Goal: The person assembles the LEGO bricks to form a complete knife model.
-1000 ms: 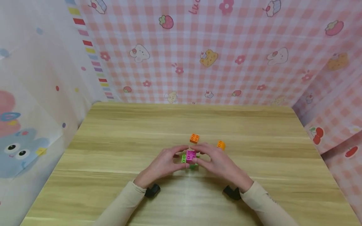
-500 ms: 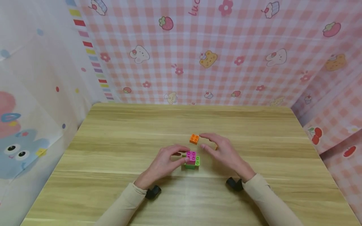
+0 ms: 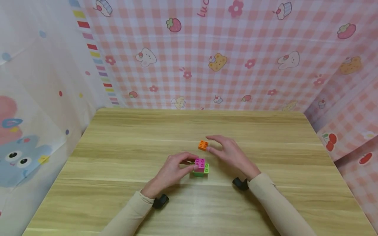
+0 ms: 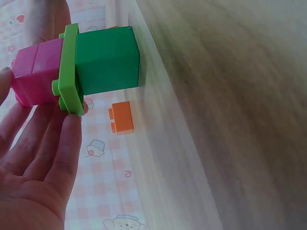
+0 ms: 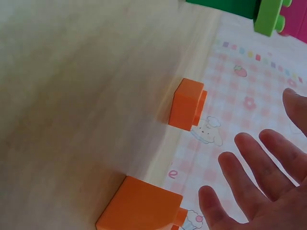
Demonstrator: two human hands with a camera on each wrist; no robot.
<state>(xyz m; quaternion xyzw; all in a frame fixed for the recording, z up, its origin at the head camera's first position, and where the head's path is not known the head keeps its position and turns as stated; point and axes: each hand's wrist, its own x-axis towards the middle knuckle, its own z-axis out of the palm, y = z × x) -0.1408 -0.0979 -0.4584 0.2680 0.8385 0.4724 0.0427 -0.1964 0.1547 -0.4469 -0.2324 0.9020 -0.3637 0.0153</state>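
Note:
My left hand (image 3: 174, 167) pinches the pink bricks (image 4: 38, 72) on top of a small stack between thumb and fingers. Under them in the stack come a light green plate (image 4: 71, 67) and a dark green block (image 4: 108, 60), close over the wooden table. Beyond the stack sits a small orange brick (image 3: 202, 146), studs up. My right hand (image 3: 228, 152) is beside it on the right, fingers spread and thumb near its corner. The right wrist view shows a gap between those fingers and the orange brick.
A larger orange brick (image 5: 141, 203) stands on the table (image 3: 133, 137), hidden behind my right hand in the head view. Black wrist mounts (image 3: 160, 201) sit under both forearms. A pink checked cloth (image 3: 248, 39) hangs along the back edge.
My right hand has let go of the stack and moved back and right, then closer to the small orange brick. My left hand has stayed on the pink bricks.

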